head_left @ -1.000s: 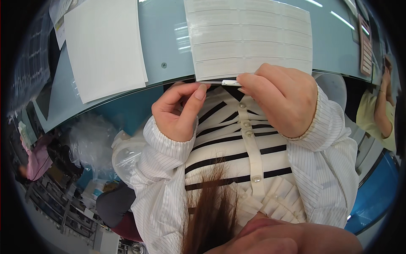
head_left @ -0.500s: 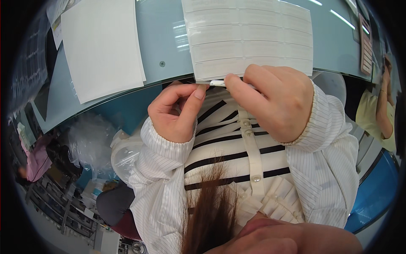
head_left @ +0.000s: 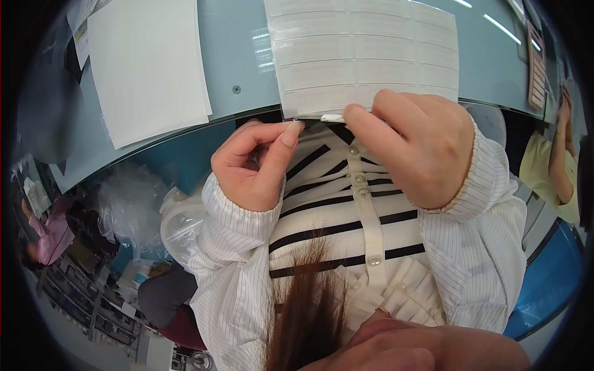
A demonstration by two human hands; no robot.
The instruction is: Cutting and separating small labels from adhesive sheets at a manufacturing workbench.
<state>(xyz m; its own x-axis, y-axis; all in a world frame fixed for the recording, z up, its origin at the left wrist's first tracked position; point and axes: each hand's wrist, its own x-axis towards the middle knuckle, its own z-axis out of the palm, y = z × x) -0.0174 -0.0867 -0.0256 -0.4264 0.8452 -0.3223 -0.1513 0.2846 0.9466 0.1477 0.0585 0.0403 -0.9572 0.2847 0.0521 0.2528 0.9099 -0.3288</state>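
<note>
At the table's front edge both my hands are held close together. My left hand (head_left: pixel 257 164) is closed in a pinch of thumb and forefinger; a tiny bit of something shows at the tips, too small to name. My right hand (head_left: pixel 421 148) is closed too, with a small white piece (head_left: pixel 332 117) sticking out from its fingertips toward the left hand. A narrow gap separates the piece from the left fingertips. Just beyond lies a sheet of white labels (head_left: pixel 383 59) in rows, its near edge by my fingers.
White paper sheets (head_left: pixel 148 74) lie on the glossy blue-grey table (head_left: pixel 238 62) at left. A pink-framed object (head_left: pixel 536 68) lies at the far right. Clear plastic bags (head_left: pixel 133 204) hang below the table on the left. Other people are at both sides, one in a yellow top (head_left: pixel 547 164).
My hands have drawn slightly apart: the right one moved right with the white piece, the left one a little left. A gap now shows between the piece and my left fingertips.
</note>
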